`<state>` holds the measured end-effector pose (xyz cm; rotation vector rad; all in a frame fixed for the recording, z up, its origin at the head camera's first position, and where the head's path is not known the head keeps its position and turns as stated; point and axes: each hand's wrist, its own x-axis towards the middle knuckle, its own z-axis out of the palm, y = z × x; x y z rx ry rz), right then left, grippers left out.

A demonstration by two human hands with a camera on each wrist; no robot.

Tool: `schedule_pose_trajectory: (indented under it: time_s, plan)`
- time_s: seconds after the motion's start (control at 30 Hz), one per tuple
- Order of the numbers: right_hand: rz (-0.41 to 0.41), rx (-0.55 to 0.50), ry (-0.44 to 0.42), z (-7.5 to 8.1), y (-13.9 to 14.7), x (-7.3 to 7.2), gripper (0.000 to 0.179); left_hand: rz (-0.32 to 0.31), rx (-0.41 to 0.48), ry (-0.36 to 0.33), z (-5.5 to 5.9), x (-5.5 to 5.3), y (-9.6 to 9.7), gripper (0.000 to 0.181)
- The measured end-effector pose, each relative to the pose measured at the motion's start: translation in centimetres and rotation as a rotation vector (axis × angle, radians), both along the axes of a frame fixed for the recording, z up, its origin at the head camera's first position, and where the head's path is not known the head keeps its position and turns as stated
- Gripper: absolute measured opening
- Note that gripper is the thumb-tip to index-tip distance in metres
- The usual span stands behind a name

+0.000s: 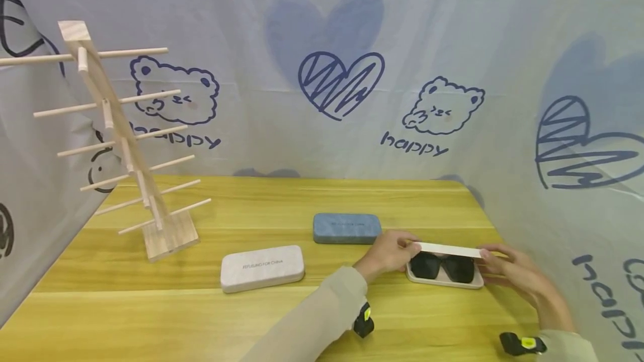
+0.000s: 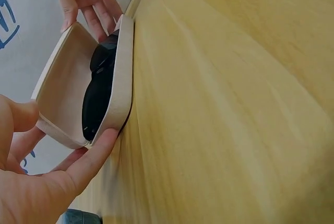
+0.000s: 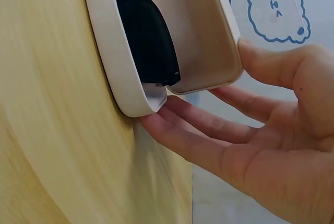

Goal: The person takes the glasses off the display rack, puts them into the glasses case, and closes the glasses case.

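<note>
A pale glasses case (image 1: 445, 282) stands part open on the table at the right, its lid (image 1: 448, 249) raised. Dark sunglasses (image 1: 459, 268) lie inside. My left hand (image 1: 386, 252) holds the case's left end, thumb on the lid's edge. In the left wrist view, a finger of the left hand (image 2: 57, 182) touches the base's corner. At the other end my right hand (image 1: 520, 272) has its thumb on the lid edge. The right wrist view shows the right hand's fingers (image 3: 193, 145) against the base and the hinge side, with the sunglasses (image 3: 148, 41) within.
A closed blue case (image 1: 347, 229) lies just left of my left hand. Farther left is a closed white case (image 1: 263, 268) with printed lettering. A wooden rack (image 1: 171, 233) with several pegs stands at the left. Patterned cloth (image 1: 342, 144) hangs behind and at both sides.
</note>
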<state>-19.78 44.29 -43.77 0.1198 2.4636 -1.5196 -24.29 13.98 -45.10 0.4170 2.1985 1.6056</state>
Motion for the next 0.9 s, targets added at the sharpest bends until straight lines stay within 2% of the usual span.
schedule_pose_trajectory:
  time_s: [0.17, 0.27, 0.4, 0.5, 0.57, 0.67, 0.8, 0.9]
  plan:
    - [0.054, -0.055, 0.003, -0.5, 0.9, 0.1, 0.054, -0.001, -0.056, 0.088, -0.2, 0.4, -0.1, 0.024]
    - [0.078, -0.080, 0.000, -0.6, 1.2, 0.1, 0.049, 0.009, -0.076, 0.107, -0.2, 0.5, -0.1, 0.023]
    - [0.119, -0.124, 0.008, -0.7, 1.6, 0.1, 0.037, 0.025, -0.051, 0.074, -0.2, 0.7, -0.1, 0.021]
    - [0.137, -0.111, 0.017, -0.8, 1.7, 0.1, 0.040, 0.021, -0.031, 0.059, -0.1, 0.9, -0.2, 0.022]
    - [0.131, -0.063, 0.016, -0.8, 1.7, 0.2, 0.048, 0.016, -0.017, 0.056, -0.2, 1.0, -0.3, 0.023]
    - [0.137, 0.018, 0.014, -0.7, 1.6, 0.3, 0.061, 0.003, -0.011, 0.086, -0.4, 1.0, -0.3, 0.025]
    - [0.158, 0.212, 0.093, -0.6, 1.5, 0.6, 0.058, -0.032, -0.045, 0.166, -0.8, 1.2, -0.4, 0.025]
    - [0.160, 0.317, 0.142, -0.7, 1.6, 0.7, 0.055, -0.038, -0.098, 0.208, -0.9, 1.4, -0.3, 0.026]
